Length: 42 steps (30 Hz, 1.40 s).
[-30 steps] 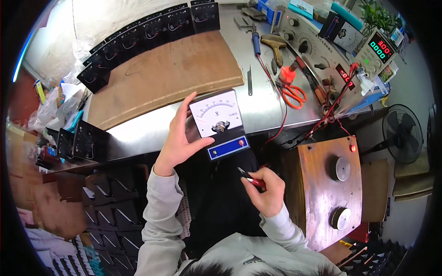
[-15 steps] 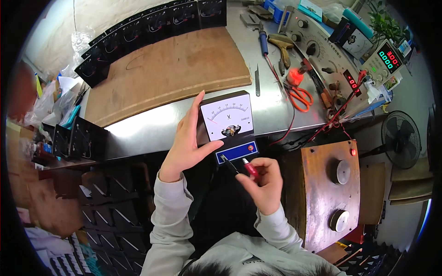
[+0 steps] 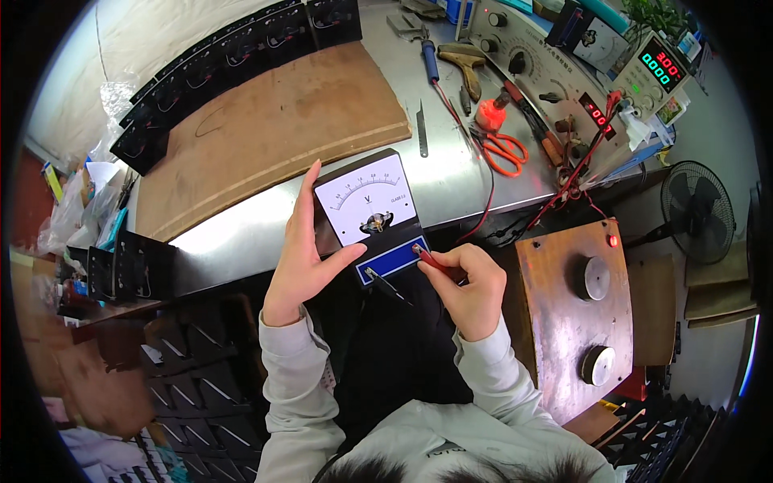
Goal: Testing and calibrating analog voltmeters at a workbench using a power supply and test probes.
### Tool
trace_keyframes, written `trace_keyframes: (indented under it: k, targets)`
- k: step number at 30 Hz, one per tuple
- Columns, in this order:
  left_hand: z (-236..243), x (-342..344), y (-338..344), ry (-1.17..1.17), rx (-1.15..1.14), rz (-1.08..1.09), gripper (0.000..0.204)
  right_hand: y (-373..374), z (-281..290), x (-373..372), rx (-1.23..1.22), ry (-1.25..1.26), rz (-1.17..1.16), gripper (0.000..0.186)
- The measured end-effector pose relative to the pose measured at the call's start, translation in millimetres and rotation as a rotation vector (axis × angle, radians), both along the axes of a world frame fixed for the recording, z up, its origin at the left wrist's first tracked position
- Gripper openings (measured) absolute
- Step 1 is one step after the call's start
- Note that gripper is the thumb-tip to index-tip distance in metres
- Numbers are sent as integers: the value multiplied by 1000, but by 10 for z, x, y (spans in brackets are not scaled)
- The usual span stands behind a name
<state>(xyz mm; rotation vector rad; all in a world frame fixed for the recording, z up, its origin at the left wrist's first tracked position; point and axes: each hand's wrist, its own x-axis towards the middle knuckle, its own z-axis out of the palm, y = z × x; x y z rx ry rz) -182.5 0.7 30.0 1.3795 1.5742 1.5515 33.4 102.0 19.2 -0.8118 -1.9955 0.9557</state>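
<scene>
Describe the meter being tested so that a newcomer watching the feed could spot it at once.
Start at the steel workbench with the big brown board. At its near edge, the left hand props up the panel meter while the right hand touches a red probe to it. Unlike the black meters rowed behind, it shows a white dial and blue strip.

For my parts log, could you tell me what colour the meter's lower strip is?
Blue, on the meter's lower strip; head view.

Steel workbench (image 3: 241, 233) (brightly lit), black floor fan (image 3: 699, 211) beside it.
</scene>
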Motion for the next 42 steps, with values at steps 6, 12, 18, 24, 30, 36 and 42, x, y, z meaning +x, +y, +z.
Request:
trace_keyframes:
  k: [6, 12, 18, 24, 30, 36, 42]
  targets:
    - [-46, 63, 26, -75, 87, 87, 104, -44, -119, 91, -93, 103, 42, 28]
    - [-37, -6, -2, -37, 9, 51, 107, 55, -7, 42, 34, 180, 74, 42]
    - [24, 638, 43, 305, 87, 290, 98, -102, -22, -35, 173, -131, 69, 121]
    - [-141, 1737, -85, 431, -13, -92, 78, -267, -547, 1420, 187, -183, -335, 118]
    - [-212, 1925, 14, 515, -129, -386, 54, -63, -580, 3344, 40, -605, -1278, 115]
    - [-71, 1860, 118, 635, -159, -410, 49, 28, -792, 3731, -63, -680, -1505, 118]
    - [-70, 1925, 53, 629, -237, -465, 46, 24, -874, 3715, -37, -697, -1545, 118]
